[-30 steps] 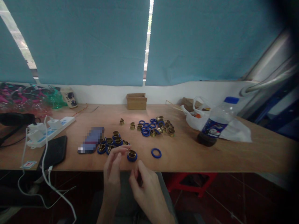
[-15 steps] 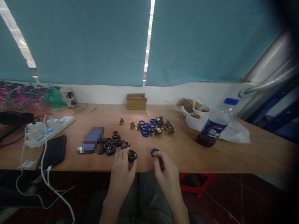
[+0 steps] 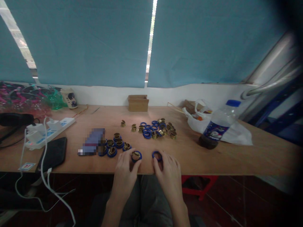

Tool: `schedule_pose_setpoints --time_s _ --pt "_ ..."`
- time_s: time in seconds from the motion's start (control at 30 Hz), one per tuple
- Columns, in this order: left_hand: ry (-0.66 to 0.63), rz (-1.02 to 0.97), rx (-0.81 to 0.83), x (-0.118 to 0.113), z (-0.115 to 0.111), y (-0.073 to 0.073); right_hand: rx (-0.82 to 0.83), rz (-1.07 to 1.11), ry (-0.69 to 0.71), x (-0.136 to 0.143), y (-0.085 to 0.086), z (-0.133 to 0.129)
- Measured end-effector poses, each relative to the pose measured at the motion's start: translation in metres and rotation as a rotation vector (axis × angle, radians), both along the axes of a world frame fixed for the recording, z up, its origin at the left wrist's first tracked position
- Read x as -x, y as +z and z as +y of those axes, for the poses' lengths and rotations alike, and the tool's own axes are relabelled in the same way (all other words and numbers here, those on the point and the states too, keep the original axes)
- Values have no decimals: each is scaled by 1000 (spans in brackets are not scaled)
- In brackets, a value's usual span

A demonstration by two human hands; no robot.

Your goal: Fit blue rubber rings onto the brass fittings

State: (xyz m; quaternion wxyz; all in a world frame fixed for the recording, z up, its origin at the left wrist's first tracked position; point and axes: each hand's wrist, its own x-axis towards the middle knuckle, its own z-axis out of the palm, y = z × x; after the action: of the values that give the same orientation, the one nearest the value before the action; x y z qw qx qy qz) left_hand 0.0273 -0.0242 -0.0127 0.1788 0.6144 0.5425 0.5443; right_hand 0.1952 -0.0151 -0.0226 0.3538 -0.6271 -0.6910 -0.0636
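Observation:
Near the table's front edge, my left hand (image 3: 125, 165) grips a brass-coloured fitting with a blue ring around it (image 3: 136, 156) between thumb and fingers. A little to the right, my right hand (image 3: 167, 165) holds a plain blue ring (image 3: 157, 156) by its side, its hole facing up. Left of my left hand lie several brass fittings seated in blue rings (image 3: 112, 152). Farther back is a loose mix of blue rings (image 3: 147, 133) and brass fittings (image 3: 173, 135), with a single brass fitting (image 3: 123, 123) apart from them.
A cola bottle (image 3: 216, 126) and a white plastic bag (image 3: 239, 134) stand on the right. At the back sits a small cardboard box (image 3: 138, 104). On the left are a blurred-out rectangular item (image 3: 93, 142), a black phone (image 3: 55, 153), a power strip (image 3: 65, 123) with white cables and a cup (image 3: 69, 98).
My left hand has shifted slightly right with the ringed fitting. The fingers of my right hand have closed around the blue ring's side, where before they only reached its near edge.

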Motion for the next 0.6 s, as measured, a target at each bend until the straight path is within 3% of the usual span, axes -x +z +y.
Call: schedule_pose_setpoints --time_s 0.2,0.37,0.6 --pt "-30 -224 18 -4 -1 2 -16 134 35 0 5 -3" --pt "-139 -401 56 -5 -4 5 -22 267 64 1 8 -4" --pt "-224 -463 108 -6 -10 10 -42 316 116 1 5 -3"
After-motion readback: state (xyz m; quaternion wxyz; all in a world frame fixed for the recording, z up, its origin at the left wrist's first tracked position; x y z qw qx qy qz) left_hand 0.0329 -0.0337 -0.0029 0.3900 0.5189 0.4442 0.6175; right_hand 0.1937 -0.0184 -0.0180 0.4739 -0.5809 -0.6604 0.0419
